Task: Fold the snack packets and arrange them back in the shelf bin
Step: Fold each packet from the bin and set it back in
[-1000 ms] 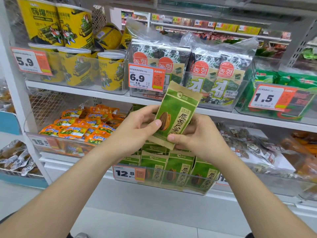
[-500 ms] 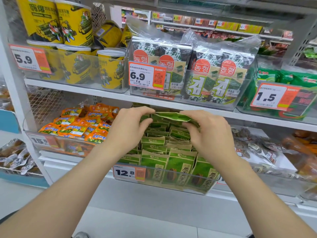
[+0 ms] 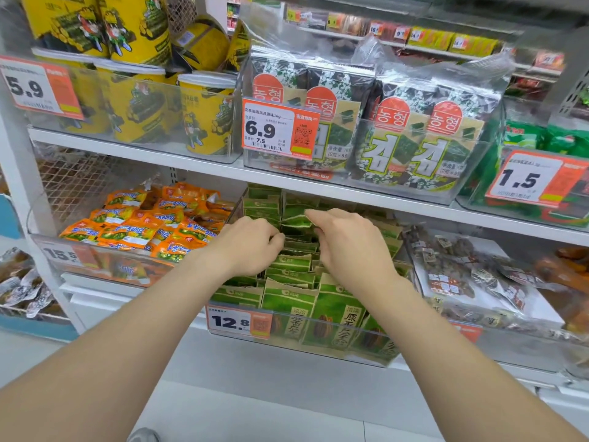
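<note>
Centre frame: folded packet (image 3: 294, 218) over rear of shelf bin (image 3: 376, 352), not yet seated. Right hand (image 3: 350, 247) fingertips on it; left hand (image 3: 251, 247) curled alongside; grips indeterminate. Front packets (image 3: 334, 314) standing in order.

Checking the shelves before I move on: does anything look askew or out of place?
One yellow canister lies tipped over behind the upright canisters in the top-left bin. Below, the green packet that the right hand holds lies flat across the standing packets, not yet slotted in.
</note>
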A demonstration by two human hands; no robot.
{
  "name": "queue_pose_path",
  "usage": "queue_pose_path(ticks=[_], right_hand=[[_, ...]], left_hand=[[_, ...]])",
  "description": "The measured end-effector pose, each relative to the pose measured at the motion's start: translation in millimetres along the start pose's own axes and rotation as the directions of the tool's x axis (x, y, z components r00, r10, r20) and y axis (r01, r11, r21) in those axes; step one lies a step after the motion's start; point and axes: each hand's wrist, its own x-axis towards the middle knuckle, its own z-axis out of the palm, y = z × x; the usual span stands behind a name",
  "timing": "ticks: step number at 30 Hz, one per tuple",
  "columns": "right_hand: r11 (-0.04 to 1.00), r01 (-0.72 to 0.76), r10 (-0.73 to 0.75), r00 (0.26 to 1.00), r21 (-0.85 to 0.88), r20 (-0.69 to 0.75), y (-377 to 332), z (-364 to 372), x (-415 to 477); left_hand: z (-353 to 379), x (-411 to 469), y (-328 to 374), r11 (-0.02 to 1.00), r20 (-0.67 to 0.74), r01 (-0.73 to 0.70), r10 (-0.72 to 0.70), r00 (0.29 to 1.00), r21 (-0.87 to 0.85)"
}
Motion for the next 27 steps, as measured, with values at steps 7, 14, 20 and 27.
queue_pose_path(ticks=[7,14,20,27], right_hand=[[0.958,0.150,-0.077,0.957,-0.246,0.281,-21.7,7.7,39.1],[0.975,0.128,-0.015,0.852,-0.180,0.524,-18.8,29.3,77.8],[0.999,-0.048,0.053,0.821,-0.023,0.568,-3.5,42.3,73.0],[0.998,-0.058,0.065,0.934,-0.032,0.350,7.9,25.1,40.1]], left_hand=[[5.3,1.5,-2.6,0.999,0.076,-0.020,0.017,0.997,0.033],[6.9,1.5,-9.6,0.997,0.117,-0.010,0.018,0.993,-0.071],[9.2,-0.2,-7.7,0.999,0.101,-0.021,0.025,0.995,-0.041],[10.7,-4.1,-5.4,0.998,0.036,-0.060,0.061,0.997,-0.033]])
